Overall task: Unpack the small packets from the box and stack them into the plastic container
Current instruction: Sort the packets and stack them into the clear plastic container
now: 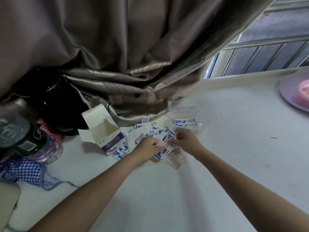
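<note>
An opened white and blue cardboard box (108, 136) lies on the white table (167, 190) with its flaps up. Several small white and blue packets (150, 129) are spread in a loose pile to its right. My left hand (149, 145) and my right hand (185, 139) are both in the pile, fingers curled round packets (164, 144) held between them. Behind the right hand stands the clear plastic container (199, 127), lid tipped open, with a few packets (184, 122) stacked inside.
A brown curtain (125, 64) hangs down onto the table just behind the box and container. A clear plastic bottle (25, 139), checked cloth (30, 171) and a black object (50, 97) crowd the left. A pink plate (294, 91) sits at the far right.
</note>
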A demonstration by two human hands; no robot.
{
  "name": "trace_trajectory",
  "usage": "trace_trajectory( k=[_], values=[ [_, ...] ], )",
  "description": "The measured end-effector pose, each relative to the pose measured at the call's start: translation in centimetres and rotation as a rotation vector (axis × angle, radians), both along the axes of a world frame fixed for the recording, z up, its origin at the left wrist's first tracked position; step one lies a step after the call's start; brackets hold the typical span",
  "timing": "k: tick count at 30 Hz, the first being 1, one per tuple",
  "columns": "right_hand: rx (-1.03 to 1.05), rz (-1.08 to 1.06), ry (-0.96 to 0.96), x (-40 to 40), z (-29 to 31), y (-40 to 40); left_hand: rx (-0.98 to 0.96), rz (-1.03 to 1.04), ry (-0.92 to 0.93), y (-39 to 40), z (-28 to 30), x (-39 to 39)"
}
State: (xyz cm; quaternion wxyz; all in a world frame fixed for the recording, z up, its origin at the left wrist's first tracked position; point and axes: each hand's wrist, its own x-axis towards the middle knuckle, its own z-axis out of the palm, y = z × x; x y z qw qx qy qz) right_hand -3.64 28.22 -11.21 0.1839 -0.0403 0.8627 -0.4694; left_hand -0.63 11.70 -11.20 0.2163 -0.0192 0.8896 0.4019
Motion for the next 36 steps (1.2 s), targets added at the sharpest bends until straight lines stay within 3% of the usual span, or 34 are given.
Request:
trace_trajectory(
  k=[3,5,15,23,27,29,32,36],
  values=[
    [-0.257,-0.149,-0.236,0.6,0.3,0.3,0.172,0.144,-0.072,0.3,0.3,0.3],
    [-0.314,-0.172,-0.305,1.0,0.1,0.6,0.327,0.260,-0.133,0.6,0.4,0.4],
    [-0.433,-0.247,-0.323,1.5,0.4,0.6,0.590,0.450,-0.302,2.1,0.5,0.5],
    [-0.522,-0.347,-0.345,2.0,0.8,0.9,0.532,0.493,-0.256,1.6,0.4,0.7],
    [-0.779,-0.522,-0.447,1.6,1.3,1.4,0.483,0.623,-0.219,0.8,0.3,0.9],
    [-0.874,-0.484,-0.504,1.6,1.4,1.2,0.498,0.677,-0.213,0.7,0.2,0.8],
    [-0.706,-0.303,-0.480,2.0,1.6,0.4,0.537,0.682,-0.221,1.1,0.4,0.8],
    [-0.486,-0.256,-0.371,1.8,1.8,0.1,0.483,0.600,-0.145,1.4,0.8,0.6]
  ],
)
